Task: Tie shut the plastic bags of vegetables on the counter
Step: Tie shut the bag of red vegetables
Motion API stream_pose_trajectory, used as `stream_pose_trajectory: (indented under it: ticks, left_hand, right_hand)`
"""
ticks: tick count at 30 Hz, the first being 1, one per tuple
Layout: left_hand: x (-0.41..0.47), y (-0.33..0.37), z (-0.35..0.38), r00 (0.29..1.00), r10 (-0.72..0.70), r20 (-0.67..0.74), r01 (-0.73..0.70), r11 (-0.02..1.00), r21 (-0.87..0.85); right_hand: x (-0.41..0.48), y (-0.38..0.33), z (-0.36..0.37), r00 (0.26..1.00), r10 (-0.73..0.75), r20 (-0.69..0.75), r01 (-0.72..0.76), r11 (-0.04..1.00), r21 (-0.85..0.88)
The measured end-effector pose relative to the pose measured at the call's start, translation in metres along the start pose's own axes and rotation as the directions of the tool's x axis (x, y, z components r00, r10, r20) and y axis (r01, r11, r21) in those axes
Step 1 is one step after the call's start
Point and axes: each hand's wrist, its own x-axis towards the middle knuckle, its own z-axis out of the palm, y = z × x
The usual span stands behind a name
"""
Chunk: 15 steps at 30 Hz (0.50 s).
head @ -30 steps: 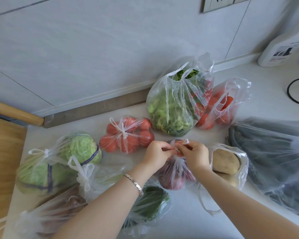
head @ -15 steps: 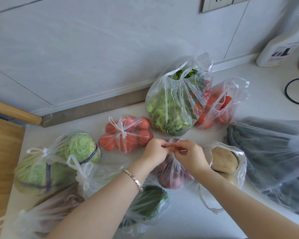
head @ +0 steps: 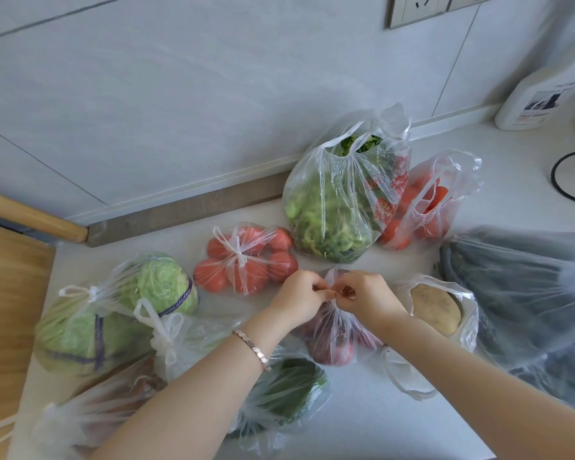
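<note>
The left hand [head: 299, 298] and the right hand [head: 365, 297] meet knuckle to knuckle, each pinching a twisted handle strand of the small clear bag [head: 332, 340] between thumb and curled fingers. The fingers hide the strands where they cross, so whether a knot has formed cannot be told. The bag holds dark red, rounded vegetables and sits on the counter [head: 379, 419] directly under the hands, near the middle of the spread.

A tied tomato bag [head: 246, 260] lies just beside it at the left rear, and an open potato bag [head: 442, 310] crowds its right side. Behind stands a tall bag of greens [head: 339, 200], with an open bag of tomatoes [head: 425, 207] against it.

Bare counter shows between the forearms, toward the near edge. At the right, a large dark-filled bag [head: 518, 293] runs out of frame, its contents hard to make out. The left forearm covers part of a green pepper bag [head: 286, 393].
</note>
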Motion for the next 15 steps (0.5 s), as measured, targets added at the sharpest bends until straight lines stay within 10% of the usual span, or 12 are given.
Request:
stream_pose_trajectory:
  ticks: [6, 15]
  left_hand:
    - [-0.004, -0.001, 0.008, 0.994, 0.065, -0.091, -0.056, 0.994, 0.096]
    - [-0.003, -0.012, 0.003, 0.931, 0.344, -0.122, -0.311, 0.923, 0.224]
  right_hand:
    - [-0.005, 0.005, 0.002, 0.989, 0.126, -0.077, -0.103, 0.961, 0.256]
    - [0.004, 0.006, -0.011, 0.894, 0.330, 0.302, -0.447, 0.618, 0.647]
